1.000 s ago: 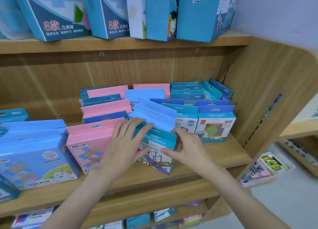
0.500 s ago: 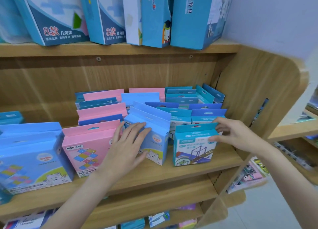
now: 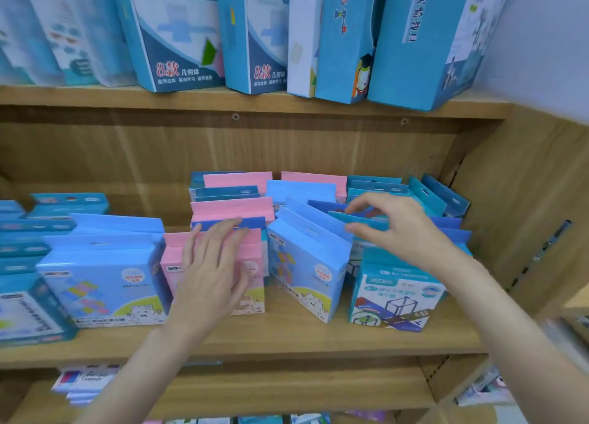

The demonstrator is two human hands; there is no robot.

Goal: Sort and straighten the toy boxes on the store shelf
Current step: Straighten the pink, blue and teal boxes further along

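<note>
Head view: we lay our left hand (image 3: pixel 212 273) flat, fingers straight, on the front pink box (image 3: pixel 251 264) on the wooden shelf (image 3: pixel 287 334). Our right hand (image 3: pixel 395 229) pinches a teal box flap (image 3: pixel 366 224) behind the tilted light-blue box (image 3: pixel 306 264).

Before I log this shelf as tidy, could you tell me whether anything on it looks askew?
Yes. The light blue box in the front row is turned at an angle to its neighbours, and two teal boxes at the back right lean sideways instead of facing forward.
</note>
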